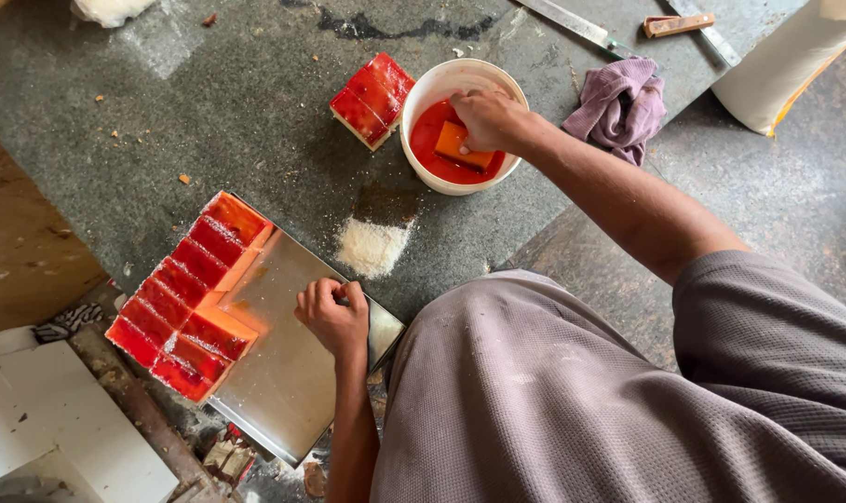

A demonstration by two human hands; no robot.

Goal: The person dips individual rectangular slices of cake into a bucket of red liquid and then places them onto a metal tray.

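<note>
Glossy red-glazed blocks (185,298) line the shiny steel tray (292,373). Left hand (334,315) curls over the tray's edge. Right hand (488,119) pinches an orange block (455,144) in the white bucket (441,84).

Right hand (486,119) dipping an orange slab (458,144) in a white bowl (460,74); left hand (332,315) on a steel tray (288,382).

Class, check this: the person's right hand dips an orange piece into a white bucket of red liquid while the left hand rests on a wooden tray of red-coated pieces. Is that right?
Not quite. The tray is shiny metal, not wooden, as the head view shows. The rest holds: the right hand dips an orange piece in the white bucket, and the left hand rests on the tray.
</note>
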